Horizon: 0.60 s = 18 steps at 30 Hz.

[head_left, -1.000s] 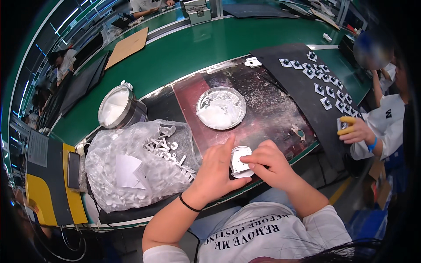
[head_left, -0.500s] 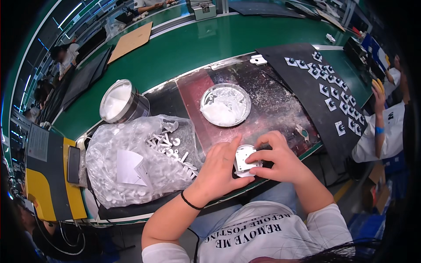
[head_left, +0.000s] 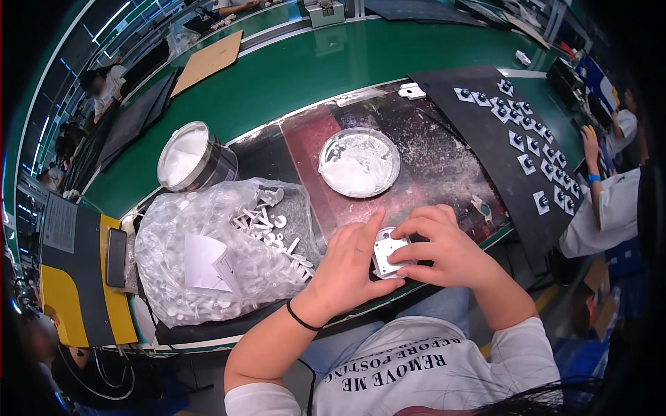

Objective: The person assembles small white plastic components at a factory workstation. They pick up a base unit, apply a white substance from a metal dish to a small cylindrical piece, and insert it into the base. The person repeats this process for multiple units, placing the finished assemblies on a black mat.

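Near the table's front edge, a small white flat part with several holes (head_left: 386,254) is held between my two hands. My left hand (head_left: 341,270) grips its left side, with the thumb along the near edge and the fingers pointing away from me. From the right, my right hand (head_left: 445,248) closes round the part, its bent fingertips pressed on the top face. The part's underside is hidden. Just beyond the hands lies a round shallow metal lid (head_left: 396,179) with a heap of white paste (head_left: 350,177) on it.
At left lies a clear plastic bag (head_left: 166,243) of white plastic pieces; behind it leans an open tin (head_left: 215,166) of white paste. A black mat (head_left: 479,152) on the right carries several small white parts with dark centres. A co-worker's arm (head_left: 593,159) is beyond it.
My right hand's fingers have shifted slightly on the white part, and the part looks turned a little. My left hand keeps its grip. The co-worker's hand at right has moved a bit.
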Each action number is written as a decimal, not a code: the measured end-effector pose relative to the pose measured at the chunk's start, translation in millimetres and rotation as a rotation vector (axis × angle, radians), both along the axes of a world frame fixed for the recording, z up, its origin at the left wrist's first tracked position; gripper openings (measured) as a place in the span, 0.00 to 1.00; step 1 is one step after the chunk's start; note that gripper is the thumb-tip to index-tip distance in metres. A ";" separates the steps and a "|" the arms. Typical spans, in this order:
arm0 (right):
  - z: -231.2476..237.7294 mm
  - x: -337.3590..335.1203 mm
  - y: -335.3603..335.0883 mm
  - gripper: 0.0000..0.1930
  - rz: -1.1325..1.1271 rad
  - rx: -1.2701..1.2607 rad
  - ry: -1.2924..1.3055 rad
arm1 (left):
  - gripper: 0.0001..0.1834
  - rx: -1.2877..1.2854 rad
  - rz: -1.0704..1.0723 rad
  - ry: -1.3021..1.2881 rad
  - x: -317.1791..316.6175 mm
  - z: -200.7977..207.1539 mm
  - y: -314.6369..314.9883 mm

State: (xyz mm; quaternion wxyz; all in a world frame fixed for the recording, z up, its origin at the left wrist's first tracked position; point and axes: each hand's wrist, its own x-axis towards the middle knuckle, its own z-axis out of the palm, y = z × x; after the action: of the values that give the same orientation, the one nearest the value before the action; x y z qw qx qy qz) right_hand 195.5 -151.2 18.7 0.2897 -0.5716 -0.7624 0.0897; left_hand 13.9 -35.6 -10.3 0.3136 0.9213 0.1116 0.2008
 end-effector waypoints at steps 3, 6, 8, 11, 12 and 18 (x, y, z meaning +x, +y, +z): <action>3.8 -1.4 -0.8 0.10 -0.016 0.005 -0.039 | 0.57 0.004 -0.003 -0.055 1.2 0.6 -0.4; 5.8 -2.2 -1.2 0.10 -0.015 -0.014 -0.062 | 0.57 0.016 -0.004 -0.056 1.1 0.2 1.0; 6.2 -3.4 -2.6 0.10 -0.030 0.005 -0.085 | 0.57 0.021 0.002 -0.047 0.8 1.4 0.7; 7.3 -4.1 -3.8 0.09 -0.038 0.010 -0.099 | 0.57 0.028 0.009 -0.045 0.8 3.3 0.6; 7.4 -4.3 -4.0 0.09 -0.038 0.007 -0.099 | 0.58 0.031 0.011 -0.045 0.8 3.3 0.8; 8.0 -4.0 -4.3 0.09 -0.036 0.003 -0.120 | 0.58 0.021 0.006 -0.077 1.5 0.9 1.3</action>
State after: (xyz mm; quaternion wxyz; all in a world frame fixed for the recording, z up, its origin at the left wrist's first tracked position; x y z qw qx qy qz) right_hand 191.5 -155.5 26.7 0.2458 -0.5892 -0.7681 0.0492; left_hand 15.4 -34.3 -9.4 0.3075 0.9158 0.1002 0.2383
